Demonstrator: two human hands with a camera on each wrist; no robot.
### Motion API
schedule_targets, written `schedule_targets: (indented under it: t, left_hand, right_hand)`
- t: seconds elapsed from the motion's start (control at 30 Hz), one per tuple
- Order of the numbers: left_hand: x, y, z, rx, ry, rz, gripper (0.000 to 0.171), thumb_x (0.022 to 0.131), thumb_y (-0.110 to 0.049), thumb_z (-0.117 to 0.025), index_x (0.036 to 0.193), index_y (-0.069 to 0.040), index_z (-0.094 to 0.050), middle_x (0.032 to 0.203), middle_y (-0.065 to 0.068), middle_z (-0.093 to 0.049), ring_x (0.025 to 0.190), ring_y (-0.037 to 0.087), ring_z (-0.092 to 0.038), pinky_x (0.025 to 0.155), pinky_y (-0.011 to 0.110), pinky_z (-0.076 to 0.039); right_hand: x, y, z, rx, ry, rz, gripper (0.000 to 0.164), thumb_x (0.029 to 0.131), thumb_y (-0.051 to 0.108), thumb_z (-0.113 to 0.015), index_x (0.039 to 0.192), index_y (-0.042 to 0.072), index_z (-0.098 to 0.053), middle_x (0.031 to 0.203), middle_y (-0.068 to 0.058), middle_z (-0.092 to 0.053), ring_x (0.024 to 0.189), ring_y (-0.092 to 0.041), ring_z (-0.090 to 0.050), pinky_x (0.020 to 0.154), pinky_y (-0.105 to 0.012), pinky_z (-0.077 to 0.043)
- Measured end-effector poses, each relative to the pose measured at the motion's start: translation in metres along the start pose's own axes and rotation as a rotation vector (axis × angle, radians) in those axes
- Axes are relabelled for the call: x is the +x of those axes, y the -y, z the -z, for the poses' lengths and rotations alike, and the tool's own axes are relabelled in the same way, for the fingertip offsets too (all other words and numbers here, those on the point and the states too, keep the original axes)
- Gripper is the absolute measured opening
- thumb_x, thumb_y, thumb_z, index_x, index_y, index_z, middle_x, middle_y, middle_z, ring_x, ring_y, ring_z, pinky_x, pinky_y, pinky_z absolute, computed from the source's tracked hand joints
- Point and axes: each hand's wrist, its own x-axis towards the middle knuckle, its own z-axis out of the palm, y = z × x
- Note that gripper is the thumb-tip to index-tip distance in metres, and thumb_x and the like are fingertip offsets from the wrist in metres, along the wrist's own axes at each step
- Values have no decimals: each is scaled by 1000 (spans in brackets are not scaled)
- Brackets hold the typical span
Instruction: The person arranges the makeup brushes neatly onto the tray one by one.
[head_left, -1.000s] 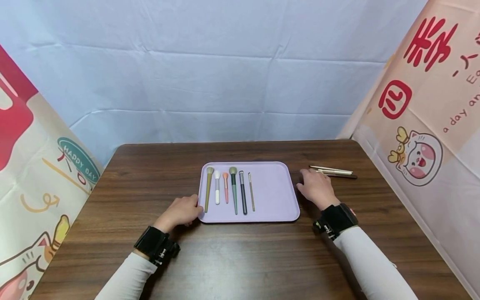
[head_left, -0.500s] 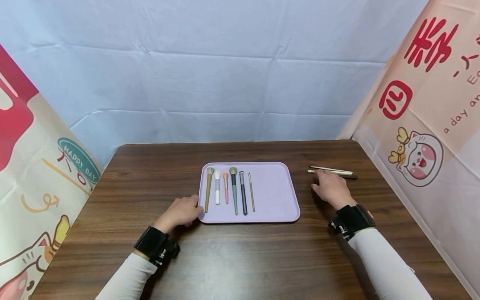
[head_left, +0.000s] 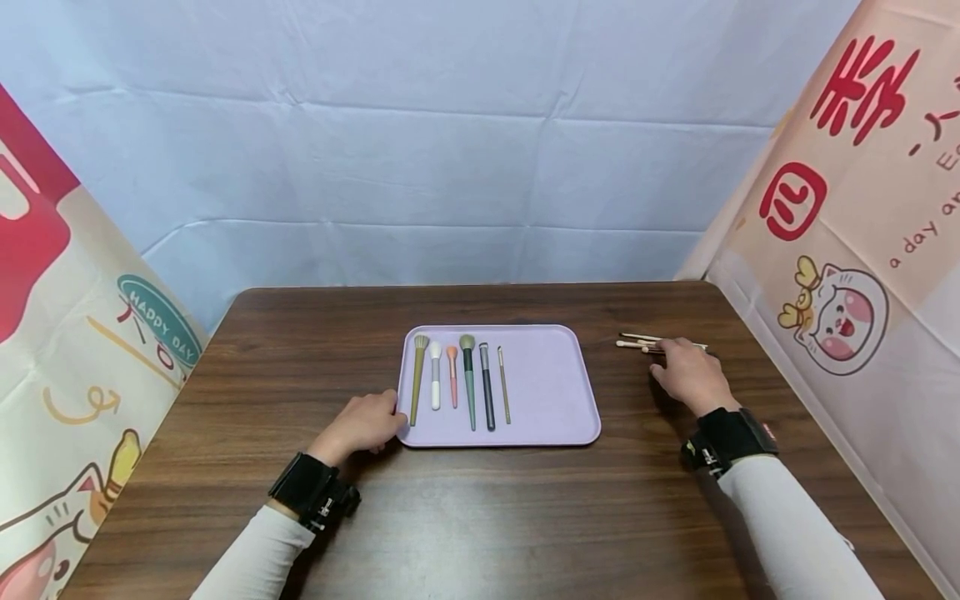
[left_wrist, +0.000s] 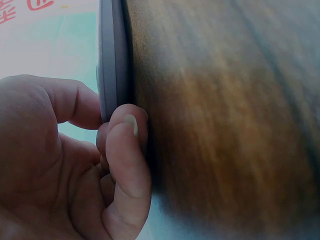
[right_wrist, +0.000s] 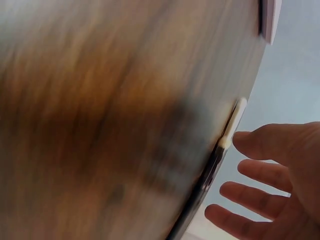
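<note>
My left hand [head_left: 363, 423] grips the lilac tray [head_left: 551, 385] at its near left corner. In the left wrist view, the thumb and curled fingers close round the tray rim [left_wrist: 111, 60]. Several makeup brushes lie in a row on the tray: olive [head_left: 416, 392], white, pink [head_left: 453, 383], green [head_left: 469, 392], dark grey and a thin gold-brown one. My right hand [head_left: 690, 375] hovers close over slim brushes [head_left: 632, 344] on the table, partly covering them. In the right wrist view its fingers are spread beside a dark-handled brush [right_wrist: 192, 200] with a pale tip.
The brown wooden table [head_left: 480, 517] carries the tray near its middle. Behind it hangs a pale blue cloth [head_left: 420, 167]. Printed cloths border the left and right sides, the right one [head_left: 832, 250] close to the table's edge.
My right hand has moved right, away from the tray and along the slim brushes, uncovering their left ends. My left hand and the tray have stayed in place.
</note>
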Motion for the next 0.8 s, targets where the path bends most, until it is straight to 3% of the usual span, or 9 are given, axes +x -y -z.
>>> schedule_targets:
  t: [0.43, 0.8]
  left_hand:
    - [-1, -1, 1, -1, -2, 3, 17, 96, -22, -57, 102, -6, -59, 65, 5, -60, 50, 18, -60, 50, 31, -47]
    - [-1, 0, 0, 12, -2, 7, 17, 97, -23, -56, 102, -7, -59, 63, 5, -60, 49, 18, -59, 49, 30, -46]
  right_hand:
    - [3, -20, 4, -19, 35, -39, 49, 98, 15, -60, 136, -13, -48, 133, -40, -47, 117, -60, -48, 91, -71, -41]
    - [7, -33, 1, -32, 17, -45, 46, 97, 13, -60, 134, -12, -50, 129, -40, -49, 114, -60, -48, 88, -71, -41]
